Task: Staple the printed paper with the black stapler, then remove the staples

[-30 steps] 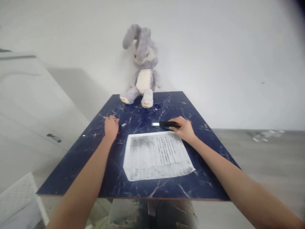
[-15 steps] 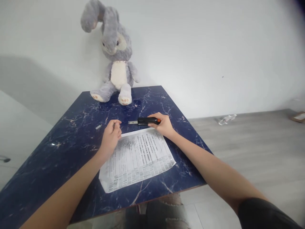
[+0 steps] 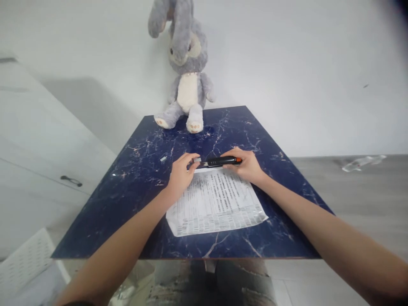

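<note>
A black utility knife [image 3: 219, 161] with an orange end lies along the far edge of a printed sheet of paper [image 3: 216, 202] on a dark blue marbled table [image 3: 127, 187]. My right hand [image 3: 247, 166] is closed on the knife's orange end. My left hand [image 3: 181, 174] rests on the paper's far left corner, its fingertips pinched at the knife's metal blade end. A small silvery piece [image 3: 163, 159] lies on the table left of my left hand.
A grey plush rabbit [image 3: 186, 80] sits at the table's far edge against the white wall. A white cabinet [image 3: 38, 144] with a dark handle stands to the left. A white perforated object [image 3: 25, 263] is at lower left. Clear plastic litter [image 3: 361, 162] lies on the grey floor at right.
My left hand moved right from the bare table onto the paper's corner and reached the knife's blade end. My right hand stayed on the knife. The camera view swung sideways and back.
</note>
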A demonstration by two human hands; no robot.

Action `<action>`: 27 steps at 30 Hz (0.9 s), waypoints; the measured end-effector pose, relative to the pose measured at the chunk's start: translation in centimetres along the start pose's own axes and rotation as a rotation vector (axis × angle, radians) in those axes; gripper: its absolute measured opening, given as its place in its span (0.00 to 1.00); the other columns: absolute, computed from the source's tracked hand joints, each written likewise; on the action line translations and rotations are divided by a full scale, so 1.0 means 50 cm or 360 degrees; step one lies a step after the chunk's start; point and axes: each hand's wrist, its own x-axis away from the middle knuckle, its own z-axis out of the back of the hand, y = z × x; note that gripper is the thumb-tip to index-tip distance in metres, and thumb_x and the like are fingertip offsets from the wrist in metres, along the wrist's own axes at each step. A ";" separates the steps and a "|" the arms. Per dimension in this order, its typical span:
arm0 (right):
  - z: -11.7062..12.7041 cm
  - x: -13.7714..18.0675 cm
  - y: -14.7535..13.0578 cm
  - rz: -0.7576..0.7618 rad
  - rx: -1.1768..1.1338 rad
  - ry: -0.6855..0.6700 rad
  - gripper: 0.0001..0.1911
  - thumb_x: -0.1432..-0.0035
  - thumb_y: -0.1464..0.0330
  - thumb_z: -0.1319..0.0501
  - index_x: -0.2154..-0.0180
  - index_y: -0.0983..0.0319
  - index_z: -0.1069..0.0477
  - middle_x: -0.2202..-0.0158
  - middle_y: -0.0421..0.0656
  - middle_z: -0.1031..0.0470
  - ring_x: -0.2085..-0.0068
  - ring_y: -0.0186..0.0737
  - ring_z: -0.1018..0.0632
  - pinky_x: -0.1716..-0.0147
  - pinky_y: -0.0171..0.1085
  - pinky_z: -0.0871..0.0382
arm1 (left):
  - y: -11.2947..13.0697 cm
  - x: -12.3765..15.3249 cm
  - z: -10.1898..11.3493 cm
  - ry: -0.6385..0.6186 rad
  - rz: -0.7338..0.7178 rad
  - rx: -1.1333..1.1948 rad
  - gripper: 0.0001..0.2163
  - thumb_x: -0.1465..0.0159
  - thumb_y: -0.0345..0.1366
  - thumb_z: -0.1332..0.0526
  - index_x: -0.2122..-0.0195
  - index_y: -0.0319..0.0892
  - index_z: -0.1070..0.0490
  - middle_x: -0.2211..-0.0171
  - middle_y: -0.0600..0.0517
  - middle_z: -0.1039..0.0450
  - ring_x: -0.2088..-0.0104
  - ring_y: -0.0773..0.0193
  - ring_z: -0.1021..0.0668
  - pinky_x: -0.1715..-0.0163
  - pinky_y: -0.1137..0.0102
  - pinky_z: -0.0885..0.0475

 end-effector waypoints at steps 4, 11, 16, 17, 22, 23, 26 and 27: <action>-0.001 0.001 -0.001 -0.0022 0.0006 -0.0026 0.11 0.45 0.68 0.30 0.58 0.58 0.16 0.59 0.44 0.16 0.58 0.48 0.18 0.53 0.49 0.25 | -0.014 0.002 -0.009 -0.0149 0.0031 -0.0098 0.06 0.32 0.28 0.36 0.57 0.44 0.22 0.60 0.51 0.21 0.57 0.59 0.21 0.50 0.63 0.27; -0.004 0.003 0.000 -0.0018 -0.0048 -0.0079 0.12 0.46 0.69 0.28 0.58 0.55 0.16 0.58 0.43 0.17 0.57 0.48 0.18 0.53 0.49 0.24 | -0.016 0.001 -0.029 -0.0241 0.0032 -0.0107 0.07 0.32 0.24 0.37 0.58 0.42 0.24 0.58 0.49 0.21 0.55 0.56 0.22 0.49 0.58 0.27; -0.003 0.003 0.003 -0.0052 -0.0087 -0.0094 0.14 0.46 0.68 0.28 0.56 0.56 0.16 0.58 0.44 0.17 0.57 0.49 0.18 0.54 0.49 0.25 | -0.009 0.001 -0.031 -0.0237 -0.0010 -0.0053 0.06 0.34 0.25 0.35 0.60 0.43 0.24 0.60 0.50 0.21 0.58 0.58 0.22 0.52 0.59 0.27; -0.003 0.003 0.004 -0.0064 -0.0096 -0.0098 0.13 0.46 0.68 0.28 0.56 0.56 0.16 0.58 0.44 0.17 0.57 0.49 0.18 0.54 0.49 0.25 | -0.010 0.001 -0.031 -0.0236 -0.0016 -0.0050 0.06 0.34 0.25 0.35 0.60 0.43 0.24 0.60 0.50 0.21 0.59 0.58 0.22 0.53 0.59 0.27; -0.002 0.002 0.006 -0.0147 -0.0140 -0.0088 0.14 0.48 0.67 0.27 0.57 0.57 0.17 0.59 0.44 0.17 0.59 0.48 0.19 0.55 0.48 0.25 | -0.013 0.004 -0.031 -0.0188 -0.0065 0.0036 0.06 0.35 0.24 0.35 0.61 0.43 0.22 0.60 0.51 0.20 0.60 0.60 0.21 0.53 0.61 0.26; -0.002 0.002 0.006 -0.0162 -0.0152 -0.0081 0.14 0.48 0.66 0.27 0.57 0.57 0.17 0.59 0.44 0.17 0.59 0.47 0.19 0.55 0.48 0.25 | -0.013 0.005 -0.030 -0.0169 -0.0079 0.0044 0.06 0.35 0.25 0.34 0.61 0.43 0.22 0.60 0.50 0.20 0.60 0.60 0.21 0.53 0.61 0.26; -0.002 0.002 0.006 -0.0181 -0.0186 -0.0081 0.14 0.48 0.66 0.26 0.57 0.58 0.17 0.58 0.45 0.18 0.60 0.46 0.19 0.56 0.47 0.26 | -0.011 0.006 -0.029 -0.0124 -0.0133 0.0051 0.06 0.35 0.26 0.34 0.60 0.43 0.22 0.59 0.50 0.19 0.60 0.61 0.20 0.54 0.61 0.25; -0.001 0.002 0.006 -0.0184 -0.0193 -0.0083 0.15 0.48 0.66 0.26 0.57 0.58 0.17 0.58 0.45 0.18 0.60 0.46 0.19 0.56 0.47 0.26 | -0.010 0.006 -0.028 -0.0115 -0.0152 0.0059 0.06 0.34 0.26 0.34 0.60 0.43 0.21 0.59 0.50 0.19 0.60 0.61 0.20 0.54 0.61 0.25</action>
